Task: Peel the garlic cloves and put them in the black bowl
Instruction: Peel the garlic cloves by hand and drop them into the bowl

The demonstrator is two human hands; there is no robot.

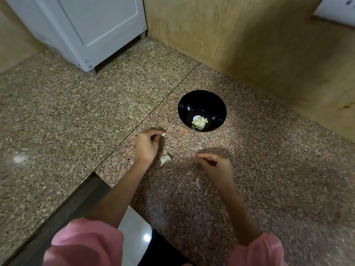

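**Several cloves in the bowl, one more at the fingertips**

Several peeled cloves (199,121), pale yellow-white and glossy, lie heaped at the bottom of the black bowl (218,104). The bowl stands on the speckled granite counter (269,169) just ahead of both hands. I judge it is set there so that a finished clove needs only a short carry.

The left hand (147,145) is curled, thumb and forefinger pinching a small whitish garlic clove (163,134) at the tips, low over the counter and near the bowl's rim. From my feed I cannot tell whether that clove is fully bare or has skin clinging to it.

Just beside the left wrist, on the counter, lies a larger garlic piece (165,159), off-white with a papery, wrinkled look. I take it to be unpeeled stock kept within reach.

The right hand (214,162) hovers well apart from the left, fingers loosely curled toward the thumb. Motion blur hides whether anything is pinched between them. Thin skin scraps (197,183) lie on the counter beneath the right forearm, apart from the bowl, which keeps waste out of the peeled heap.

Pink sleeves (86,244) cover both upper arms. A white appliance (86,31) stands at the far left corner, beside a tan wall panel (249,45).
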